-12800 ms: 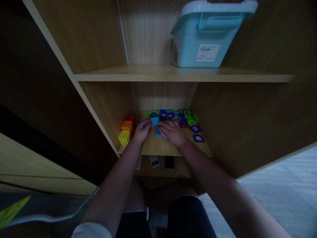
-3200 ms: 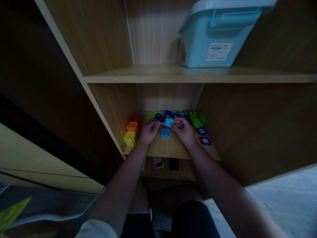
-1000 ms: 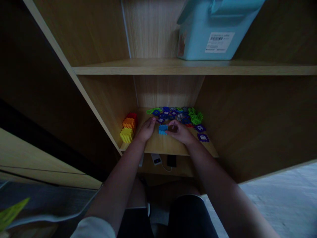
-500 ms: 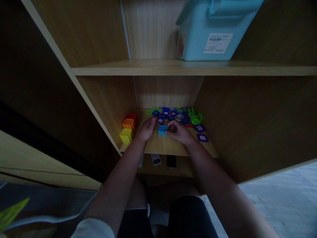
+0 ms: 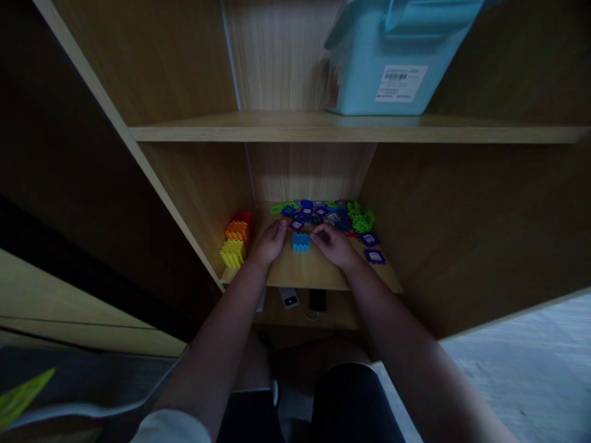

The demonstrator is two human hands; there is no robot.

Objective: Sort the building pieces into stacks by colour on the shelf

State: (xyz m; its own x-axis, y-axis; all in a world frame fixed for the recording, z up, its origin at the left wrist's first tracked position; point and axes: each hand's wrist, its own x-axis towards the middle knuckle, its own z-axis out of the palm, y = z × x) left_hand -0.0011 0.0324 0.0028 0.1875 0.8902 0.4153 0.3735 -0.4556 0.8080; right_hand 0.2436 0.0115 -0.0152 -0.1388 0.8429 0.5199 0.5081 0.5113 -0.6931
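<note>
In a wooden cabinet [image 5: 462, 203], the upper shelf [image 5: 258, 131] carries a teal bin [image 5: 357, 80]. On the lower shelf [image 5: 305, 274], the left hand [image 5: 272, 242] and right hand [image 5: 336, 245] flank a blue stack [image 5: 301, 242] of toothed tiles, the right just beside it; it's too dim to tell whether their fingers are together. Behind lie single purple tiles [image 5: 297, 226].

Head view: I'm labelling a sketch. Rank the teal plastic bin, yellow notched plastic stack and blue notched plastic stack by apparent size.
1. Teal plastic bin, cut off at top
2. Yellow notched plastic stack
3. Blue notched plastic stack
</note>
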